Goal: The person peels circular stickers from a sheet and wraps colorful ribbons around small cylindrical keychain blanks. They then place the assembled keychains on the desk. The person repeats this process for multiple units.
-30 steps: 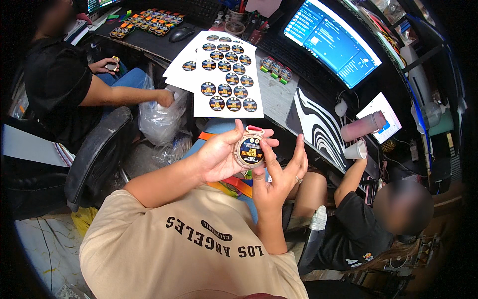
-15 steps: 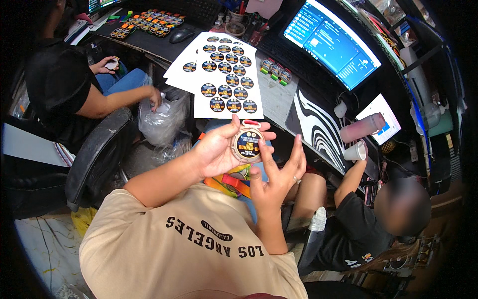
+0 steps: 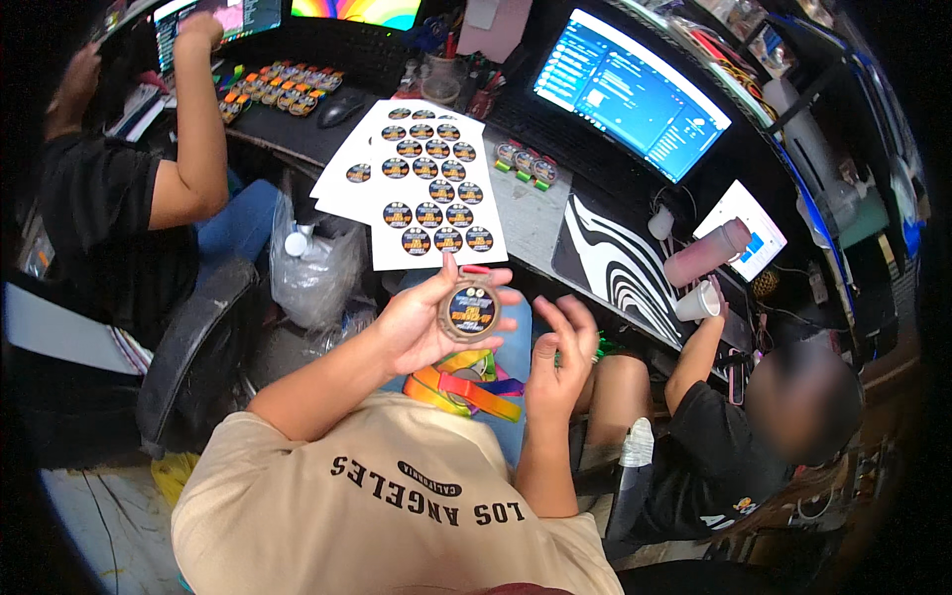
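Observation:
My left hand point(image 3: 421, 322) holds a round bronze-coloured medal point(image 3: 470, 310) with a dark sticker on its face, thumb and fingers around its rim. A rainbow ribbon point(image 3: 466, 387) hangs from it down to my lap. My right hand point(image 3: 557, 359) is just right of the medal, fingers apart and curled, holding nothing. Ahead on the desk lies a white sheet of round dark stickers point(image 3: 428, 188).
A person in black sits at the left with an arm raised to a screen; another sits at the lower right holding a cup point(image 3: 700, 300). Several medals point(image 3: 280, 84) lie at the desk's far left, a monitor point(image 3: 635, 94) stands ahead, a plastic bag point(image 3: 317, 268) hangs below.
My right hand has come off the medal and moved a little to the right. The person at the left has lifted an arm from the bag up to the screen.

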{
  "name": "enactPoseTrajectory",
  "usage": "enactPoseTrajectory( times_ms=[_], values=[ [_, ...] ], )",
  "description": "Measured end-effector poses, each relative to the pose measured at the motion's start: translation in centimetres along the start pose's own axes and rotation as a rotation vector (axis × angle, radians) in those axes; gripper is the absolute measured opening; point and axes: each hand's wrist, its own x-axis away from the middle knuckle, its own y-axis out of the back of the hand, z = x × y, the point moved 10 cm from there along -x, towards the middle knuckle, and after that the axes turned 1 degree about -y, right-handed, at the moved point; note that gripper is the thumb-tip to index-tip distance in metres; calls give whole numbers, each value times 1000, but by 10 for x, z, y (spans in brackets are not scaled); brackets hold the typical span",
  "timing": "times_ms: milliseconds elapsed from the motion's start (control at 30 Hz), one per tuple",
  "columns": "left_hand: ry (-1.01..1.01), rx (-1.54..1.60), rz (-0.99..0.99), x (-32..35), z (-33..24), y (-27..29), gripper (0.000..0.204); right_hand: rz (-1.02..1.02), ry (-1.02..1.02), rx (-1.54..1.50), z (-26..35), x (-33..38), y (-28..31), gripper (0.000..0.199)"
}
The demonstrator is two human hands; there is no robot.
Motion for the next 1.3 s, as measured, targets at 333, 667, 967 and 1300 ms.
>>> enactPoseTrajectory(
  times_ms=[333, 667, 967, 1300],
  values=[
    [352, -448, 238, 29, 49, -1, 45, 746, -403, -1724, 18, 27, -91, 59],
    [388, -948, 468, 39, 60, 1, 33, 334, -236, -1669, 29, -51, -40, 19],
    [372, -652, 395, 31, 48, -46, 35, 420, -184, -1794, 62, -65, -17, 28],
    [308, -722, 295, 25, 12, -66, 38, 322, -83, -1514, 58, -97, 54, 36]
  ],
)
